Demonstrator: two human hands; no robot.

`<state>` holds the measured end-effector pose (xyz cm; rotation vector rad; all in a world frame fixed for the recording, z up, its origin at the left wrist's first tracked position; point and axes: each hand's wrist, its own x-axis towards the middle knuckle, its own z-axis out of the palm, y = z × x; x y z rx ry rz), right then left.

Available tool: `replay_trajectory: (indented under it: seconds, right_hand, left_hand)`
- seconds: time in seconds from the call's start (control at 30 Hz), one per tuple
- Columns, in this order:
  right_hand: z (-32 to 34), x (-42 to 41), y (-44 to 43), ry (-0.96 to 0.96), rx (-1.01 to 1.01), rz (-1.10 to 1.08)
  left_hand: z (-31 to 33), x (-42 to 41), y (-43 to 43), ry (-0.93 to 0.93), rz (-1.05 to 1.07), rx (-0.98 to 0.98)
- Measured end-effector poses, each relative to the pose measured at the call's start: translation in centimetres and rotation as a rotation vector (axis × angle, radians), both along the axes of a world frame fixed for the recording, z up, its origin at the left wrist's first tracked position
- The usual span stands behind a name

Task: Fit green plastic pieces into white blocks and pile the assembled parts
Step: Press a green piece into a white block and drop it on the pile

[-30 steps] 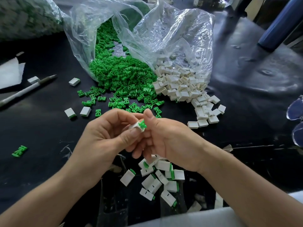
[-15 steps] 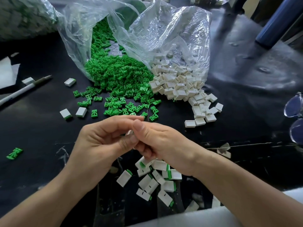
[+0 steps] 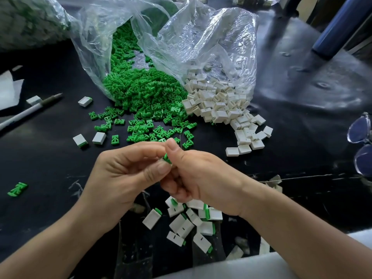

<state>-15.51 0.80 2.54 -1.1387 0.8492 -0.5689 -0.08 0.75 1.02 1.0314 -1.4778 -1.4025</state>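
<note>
Lying nearest the person, just below the grip, is a pile of assembled parts point(image 3: 187, 222) on the black table point(image 3: 50, 158). Above it the left hand point(image 3: 124, 178) and right hand point(image 3: 203, 178) meet, fingertips of both pinching one green piece point(image 3: 166, 157) between them. Beyond the grip, loose green pieces point(image 3: 145, 97) and white blocks point(image 3: 217, 103) spill from clear bags point(image 3: 201, 43).

Head cam looks fwd/down, close over left hand point(image 3: 124, 174), right hand point(image 3: 201, 178).
</note>
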Motion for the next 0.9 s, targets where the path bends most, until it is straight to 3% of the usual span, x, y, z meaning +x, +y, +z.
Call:
replay_trajectory:
  seconds: [0.27,0.37,0.53,0.77,0.9]
  right_hand:
    - [-0.21,-0.18,-0.26,-0.029,0.037,0.016]
    - [0.19,-0.44,-0.19,-0.131,0.088,0.020]
    - [0.46,0.06,0.18,-0.068,0.057,0.003]
    - [0.52,-0.25,-0.07,-0.105,0.070,0.017]
    - [0.67,-0.54,-0.13,0.028,-0.030,-0.016]
  left_hand:
    - [0.29,-0.20,0.00,0.197,-0.013,0.030]
    - [0.16,0.05,-0.03,0.176,-0.044,0.003]
    - [-0.10,0.33,-0.20,0.010,-0.060,-0.012]
    - [0.25,0.27,-0.11,0.072,-0.046,0.040]
    - [0.80,0.24,0.02,0.164,-0.058,0.057]
